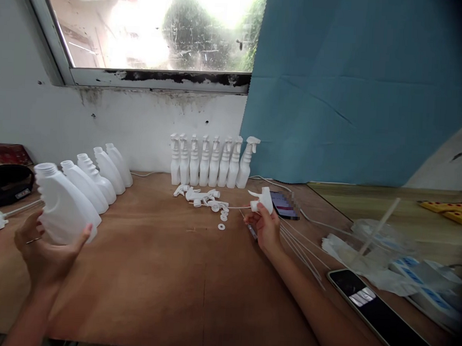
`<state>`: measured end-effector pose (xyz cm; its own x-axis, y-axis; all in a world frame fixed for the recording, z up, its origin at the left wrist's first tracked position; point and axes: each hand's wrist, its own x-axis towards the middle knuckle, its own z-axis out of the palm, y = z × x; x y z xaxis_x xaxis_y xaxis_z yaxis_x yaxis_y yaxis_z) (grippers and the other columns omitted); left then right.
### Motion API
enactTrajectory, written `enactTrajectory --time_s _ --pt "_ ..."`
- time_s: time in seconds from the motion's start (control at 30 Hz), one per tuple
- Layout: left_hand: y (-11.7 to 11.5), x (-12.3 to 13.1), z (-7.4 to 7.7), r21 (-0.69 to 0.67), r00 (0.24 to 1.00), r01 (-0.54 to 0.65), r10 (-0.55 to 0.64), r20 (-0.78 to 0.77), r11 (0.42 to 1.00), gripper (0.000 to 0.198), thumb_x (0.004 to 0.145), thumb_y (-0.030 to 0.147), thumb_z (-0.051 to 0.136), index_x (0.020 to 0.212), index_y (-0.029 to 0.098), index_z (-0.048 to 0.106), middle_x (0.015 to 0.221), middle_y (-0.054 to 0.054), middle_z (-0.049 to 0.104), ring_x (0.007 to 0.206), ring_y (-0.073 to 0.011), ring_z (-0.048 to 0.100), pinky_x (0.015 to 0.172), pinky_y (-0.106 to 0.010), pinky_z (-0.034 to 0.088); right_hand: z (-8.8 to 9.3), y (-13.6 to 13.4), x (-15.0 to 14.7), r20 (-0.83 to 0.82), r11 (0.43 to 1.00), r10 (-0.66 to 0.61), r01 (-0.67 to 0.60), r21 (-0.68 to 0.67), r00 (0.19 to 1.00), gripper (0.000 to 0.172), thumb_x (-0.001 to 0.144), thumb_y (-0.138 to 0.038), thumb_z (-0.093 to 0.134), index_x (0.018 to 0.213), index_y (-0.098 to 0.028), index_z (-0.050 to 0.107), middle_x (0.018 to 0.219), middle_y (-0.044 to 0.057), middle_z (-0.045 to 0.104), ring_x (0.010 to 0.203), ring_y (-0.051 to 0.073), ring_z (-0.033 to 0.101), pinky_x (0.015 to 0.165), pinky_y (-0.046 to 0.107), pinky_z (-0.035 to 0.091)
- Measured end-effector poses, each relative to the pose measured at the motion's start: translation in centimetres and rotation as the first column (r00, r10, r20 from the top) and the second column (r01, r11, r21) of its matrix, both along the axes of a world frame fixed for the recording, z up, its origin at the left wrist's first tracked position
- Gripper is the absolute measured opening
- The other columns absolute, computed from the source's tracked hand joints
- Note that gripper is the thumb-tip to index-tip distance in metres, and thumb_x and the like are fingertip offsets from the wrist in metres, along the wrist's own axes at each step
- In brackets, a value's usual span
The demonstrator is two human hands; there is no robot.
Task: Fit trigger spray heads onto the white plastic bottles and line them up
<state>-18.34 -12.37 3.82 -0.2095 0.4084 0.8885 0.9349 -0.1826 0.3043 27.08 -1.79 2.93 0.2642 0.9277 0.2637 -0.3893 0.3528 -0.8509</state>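
Note:
My left hand [48, 256] is wrapped round the lower part of a white spray bottle without a top [61, 205], tilted with its open neck up. Behind it stand several more open white bottles [85, 186] in a slanting row. My right hand [266, 226] grips a white trigger sprayer head [265, 199], whose thin tube points left. Left of that hand lies a small pile of loose sprayer heads [201, 194]. Several white washers [221, 226] lie beside the pile. Thin clear tubes [304, 254] are spread on the table behind my right wrist.
Several bottles with sprayers fitted [214, 164] stand in a row by the wall. A phone [285, 204] lies behind my right hand, and another phone [378, 310] is at the right. A plastic cup with a straw [382, 238] and a power strip [422, 286] are further right.

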Motion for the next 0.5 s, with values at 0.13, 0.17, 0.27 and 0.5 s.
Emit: enactTrajectory --time_s 0.13,0.17,0.27,0.5 --pt "2.4 5.5 3.3 -0.061 0.954 0.155 -0.166 -0.250 0.986 0.097 0.061 0.036 0.078 0.141 0.026 0.024 0.140 -0.013 0.036 0.127 -0.0362 0.037 0.102 -0.053 0.036 -0.1 1.1 1.9 -0.223 0.984 0.117 -0.144 -0.106 0.968 0.024 0.069 -0.041 0.069 0.075 -0.020 0.058 0.067 0.001 0.067 0.044 0.012 0.053 0.042 0.025 0.042" --pt "3.4 6.9 3.7 -0.111 0.932 0.188 -0.213 -0.294 0.976 0.093 0.064 0.032 0.076 0.141 0.027 0.025 0.142 -0.013 0.034 0.129 -0.0352 0.035 0.104 -0.052 0.034 -0.1 1.3 2.4 -0.267 0.979 0.124 -0.162 -0.125 0.956 0.023 0.068 -0.040 0.070 0.073 -0.020 0.058 0.065 0.000 0.066 0.045 0.012 0.052 0.042 0.025 0.041" --pt "6.8 10.1 3.6 -0.261 0.840 0.251 -0.344 -0.419 0.932 0.078 0.071 0.025 0.068 0.139 0.027 0.030 0.146 -0.014 0.028 0.131 -0.0344 0.033 0.104 -0.052 0.033 -0.1 1.7 3.9 -0.336 0.977 0.094 -0.152 -0.153 0.937 0.021 0.064 -0.036 0.070 0.072 -0.020 0.057 0.061 0.000 0.064 0.045 0.011 0.050 0.043 0.025 0.041" --pt "12.1 10.9 -0.6 -0.394 0.698 0.289 -0.474 -0.537 0.872 0.074 0.070 0.022 0.061 0.139 0.023 0.034 0.142 -0.016 0.033 0.130 -0.0356 0.032 0.107 -0.058 0.021 -0.1 2.2 6.1 -0.385 0.986 -0.038 -0.028 -0.165 0.922 0.020 0.061 -0.034 0.066 0.068 -0.019 0.055 0.056 -0.002 0.059 0.045 0.010 0.048 0.040 0.022 0.037"
